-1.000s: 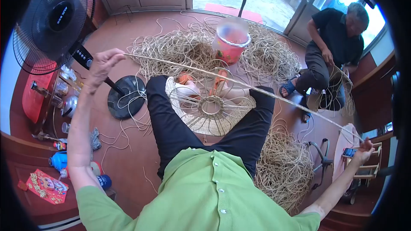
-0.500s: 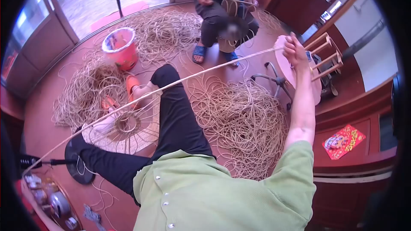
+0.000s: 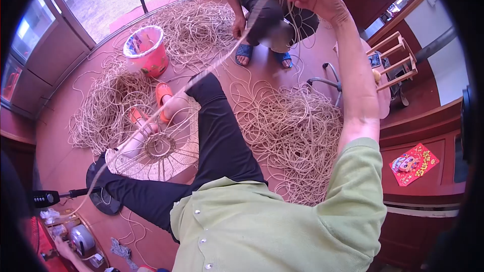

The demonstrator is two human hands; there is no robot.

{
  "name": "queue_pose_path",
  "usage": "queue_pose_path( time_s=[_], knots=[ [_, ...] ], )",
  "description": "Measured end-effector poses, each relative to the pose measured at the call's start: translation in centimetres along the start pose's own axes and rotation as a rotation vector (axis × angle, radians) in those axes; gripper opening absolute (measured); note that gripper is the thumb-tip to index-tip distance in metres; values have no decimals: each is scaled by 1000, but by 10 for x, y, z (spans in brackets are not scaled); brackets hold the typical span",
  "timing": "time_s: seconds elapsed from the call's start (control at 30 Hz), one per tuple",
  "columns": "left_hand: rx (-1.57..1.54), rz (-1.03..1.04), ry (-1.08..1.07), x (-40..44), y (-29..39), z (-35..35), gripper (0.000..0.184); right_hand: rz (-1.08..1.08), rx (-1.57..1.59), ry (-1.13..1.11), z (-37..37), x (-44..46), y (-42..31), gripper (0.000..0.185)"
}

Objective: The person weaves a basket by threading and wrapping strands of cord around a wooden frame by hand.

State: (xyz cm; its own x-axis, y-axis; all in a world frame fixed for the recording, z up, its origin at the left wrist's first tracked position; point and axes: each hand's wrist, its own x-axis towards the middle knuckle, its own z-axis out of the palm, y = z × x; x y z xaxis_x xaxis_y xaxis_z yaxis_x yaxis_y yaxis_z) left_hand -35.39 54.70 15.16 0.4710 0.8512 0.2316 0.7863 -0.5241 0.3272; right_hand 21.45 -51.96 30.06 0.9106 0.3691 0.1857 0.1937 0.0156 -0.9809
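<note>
My right hand point(image 3: 320, 0) is raised at the top right, some fingers curled, with a long pale cord point(image 3: 201, 73) at its fingertips. The cord arcs down across the view to the lower left. There my left hand point(image 3: 63, 247) is small and blurred, beside a round metal tin point(image 3: 82, 238); its grip on the cord cannot be made out. A woven cord piece point(image 3: 189, 143) with a central ring point(image 3: 160, 146) and spokes lies between my legs.
Cord heaps lie right point(image 3: 297, 141), left point(image 3: 108, 108) and at the back point(image 3: 194, 30). A pink bucket point(image 3: 148, 58) stands among them. Another person point(image 3: 257, 0) sits opposite, near a wheeled stand point(image 3: 327, 80) and wooden rack point(image 3: 398, 65). A fan base point(image 3: 103, 191) is lower left.
The view has swung to the right since the first frame. My right hand has gone up and its fingers have loosened. The straight, taut cord now bows in a curve.
</note>
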Motion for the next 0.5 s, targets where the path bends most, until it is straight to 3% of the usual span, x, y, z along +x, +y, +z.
queue_pose_path(
  time_s=[0.07, 0.1, 0.13, 0.17, 0.23, 0.27, 0.3, 0.33, 0.37, 0.4, 0.43, 0.47, 0.5],
  knots=[
    [-499, -46, -25, -16, 11, 39, 33, 250, -85, -7, 26, -10, 13, 58],
    [-257, 186, 42, -42, 55, 47, 31, 380, -127, -14, 37, -15, 22, 58],
    [-326, -43, -235, -97, 143, 28, 31, 601, -574, -60, 36, -12, 48, 46],
    [-346, 107, -264, -106, 149, 48, 27, 726, -1069, -83, 58, -21, 54, 39],
    [-495, 426, -170, -193, 256, 54, 13, 755, -1828, -133, 60, -32, 106, 46],
    [-499, 436, -269, -231, 304, 46, 11, 462, -1789, 54, 84, -48, 119, 42],
    [-503, 446, -372, -264, 346, 37, 10, 230, -1514, 79, 124, -54, 123, 43],
    [-497, 742, -385, -287, 380, 34, 13, 163, -1273, 43, 170, -77, 120, 40],
    [-501, 975, -367, -303, 398, 41, 22, -94, -1139, 6, 216, -100, 125, 47],
    [-497, 1178, -359, -320, 428, 43, 26, -139, -1067, -208, 268, -118, 106, 55],
    [-499, 1320, -381, -335, 455, 45, 24, -365, -837, -305, 302, -135, 115, 61],
    [-509, 1405, -397, -347, 472, 51, 21, -381, -638, -481, 328, -148, 104, 59],
    [-527, 1461, -444, -357, 487, 56, 20, -436, -471, -518, 351, -164, 115, 56]
  ],
)
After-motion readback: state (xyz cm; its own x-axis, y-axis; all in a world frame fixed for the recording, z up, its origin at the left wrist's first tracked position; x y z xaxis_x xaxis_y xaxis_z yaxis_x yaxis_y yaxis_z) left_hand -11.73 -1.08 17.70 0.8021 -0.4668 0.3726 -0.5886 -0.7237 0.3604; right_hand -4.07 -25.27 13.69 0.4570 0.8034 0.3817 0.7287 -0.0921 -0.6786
